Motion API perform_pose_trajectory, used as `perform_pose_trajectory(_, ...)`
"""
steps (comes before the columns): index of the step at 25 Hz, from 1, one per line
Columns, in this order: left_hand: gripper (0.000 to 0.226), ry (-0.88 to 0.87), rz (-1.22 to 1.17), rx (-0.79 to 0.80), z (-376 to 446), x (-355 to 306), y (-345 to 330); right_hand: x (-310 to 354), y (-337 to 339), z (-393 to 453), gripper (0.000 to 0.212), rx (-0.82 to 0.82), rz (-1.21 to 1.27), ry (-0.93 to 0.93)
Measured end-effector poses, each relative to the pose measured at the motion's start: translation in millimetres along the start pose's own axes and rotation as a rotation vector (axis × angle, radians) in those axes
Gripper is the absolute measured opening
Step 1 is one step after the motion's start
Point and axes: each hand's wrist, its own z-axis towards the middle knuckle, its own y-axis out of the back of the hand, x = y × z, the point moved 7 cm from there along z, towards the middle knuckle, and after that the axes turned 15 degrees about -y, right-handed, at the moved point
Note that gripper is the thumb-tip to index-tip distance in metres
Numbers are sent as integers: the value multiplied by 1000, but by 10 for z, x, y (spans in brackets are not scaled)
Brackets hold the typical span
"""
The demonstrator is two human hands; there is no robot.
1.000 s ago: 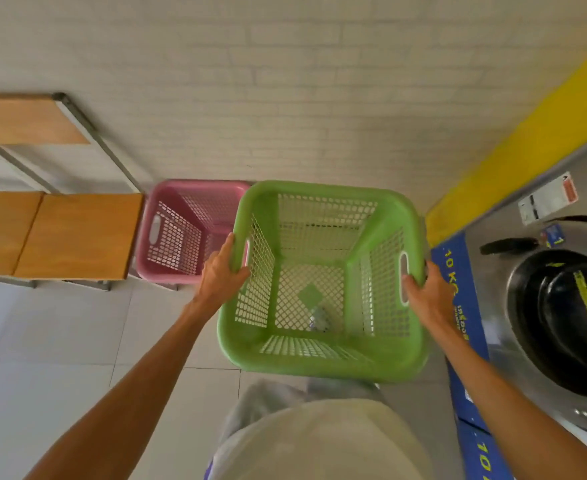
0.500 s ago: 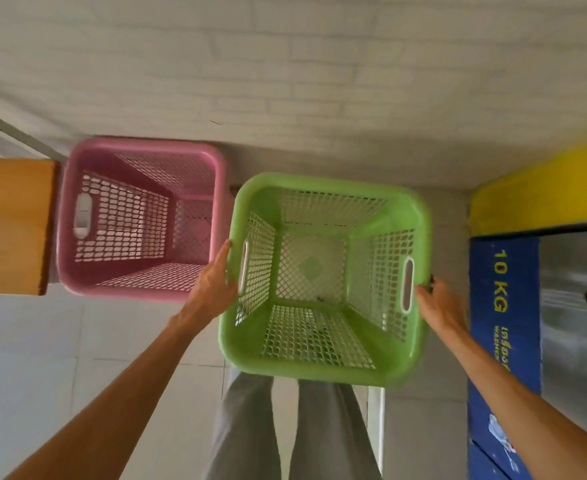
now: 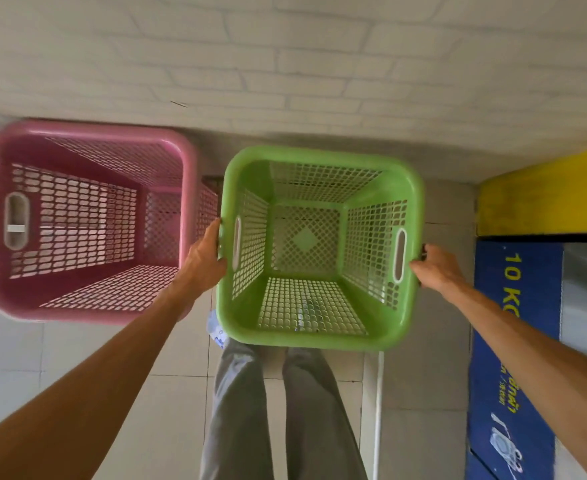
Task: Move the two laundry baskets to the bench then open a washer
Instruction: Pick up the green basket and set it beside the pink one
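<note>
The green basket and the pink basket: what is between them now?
In the head view, the left hand lies in that gap, gripping the green basket at its side rim beside the pink basket. Tiled floor shows below.

A laundromat: mesh laundry baskets point(image 3: 319, 244) beside a washer point(image 3: 513, 358) labelled "10 KG".

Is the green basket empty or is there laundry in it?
Empty. The green basket shows only its bare mesh floor and walls; floor and trouser legs show through the holes.
</note>
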Motion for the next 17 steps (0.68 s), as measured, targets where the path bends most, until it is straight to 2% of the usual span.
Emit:
perform_pose_trajectory(4,66,71,-97,-63,151,124,19,204,105,188,31,-10,17,59)
perform_pose_trajectory(7,71,38,-145,-31,196,113,25,269,160,199,26,-57,-15,86)
perform_pose_trajectory(10,67,-9,-205,-25,99,50,136,335,169,-127,27,-261,-6,162)
perform_pose_trajectory(13,56,-77,-265,-85,-96,-30,378,556,57,-596,50,-400,-31,199)
perform_pose_trajectory(15,56,-81,-276,-127,-285,90,715,838,-182,-946,55,-373,-56,264)
perform_pose_trajectory(17,64,-45,-253,-133,-472,358,1164,1225,-445,-1337,49,-292,10,308)
